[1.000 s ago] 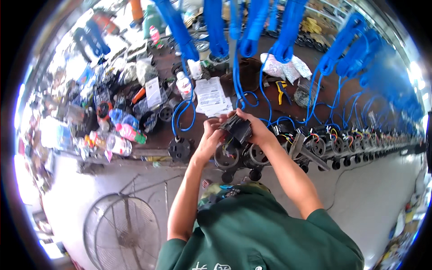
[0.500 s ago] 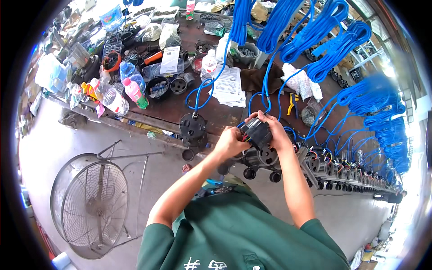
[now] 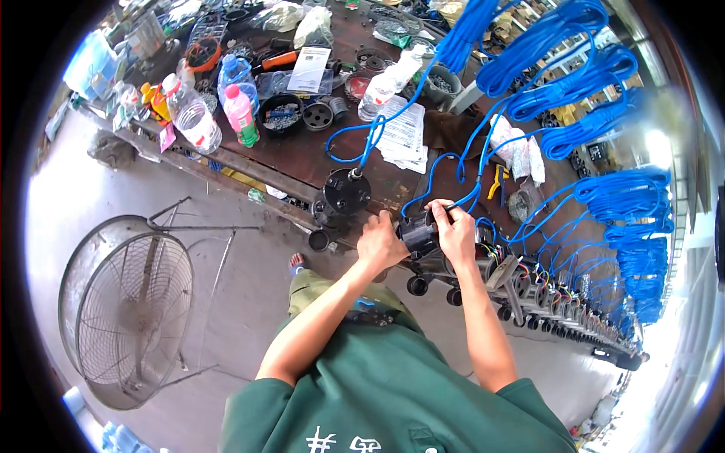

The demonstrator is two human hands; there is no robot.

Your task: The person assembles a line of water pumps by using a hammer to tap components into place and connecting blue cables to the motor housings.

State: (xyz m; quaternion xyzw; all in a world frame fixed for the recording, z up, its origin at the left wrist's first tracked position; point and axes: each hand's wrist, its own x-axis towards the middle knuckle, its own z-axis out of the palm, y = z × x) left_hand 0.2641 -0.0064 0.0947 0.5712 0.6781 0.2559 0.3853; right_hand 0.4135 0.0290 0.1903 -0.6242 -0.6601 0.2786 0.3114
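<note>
In front of me, at the bench edge, I hold a black motor cover (image 3: 420, 235) with a blue cable running from it. My right hand (image 3: 455, 232) grips its right side, thumb and fingers closed round it. My left hand (image 3: 381, 243) is closed against its left end, the fingertips partly hidden. Left of my hands stands a finished-looking black motor unit (image 3: 347, 192) with a blue cable (image 3: 368, 147) rising from its top. Just right, a row of open motor housings (image 3: 540, 287) with coloured wires lines the bench edge.
Bundles of blue cable (image 3: 563, 41) hang above the bench at right. Paper sheets (image 3: 404, 132), a pink bottle (image 3: 242, 117), a clear bottle (image 3: 192, 117) and a bowl of small parts (image 3: 280, 113) lie on the bench (image 3: 302, 158). Yellow-handled pliers (image 3: 498, 182) lie right. A large fan (image 3: 132, 309) stands on the floor.
My hands have turned the black cover, and the coloured wires at my left fingers no longer show. My left hand has shifted to the cover's left end. The whole view has shifted.
</note>
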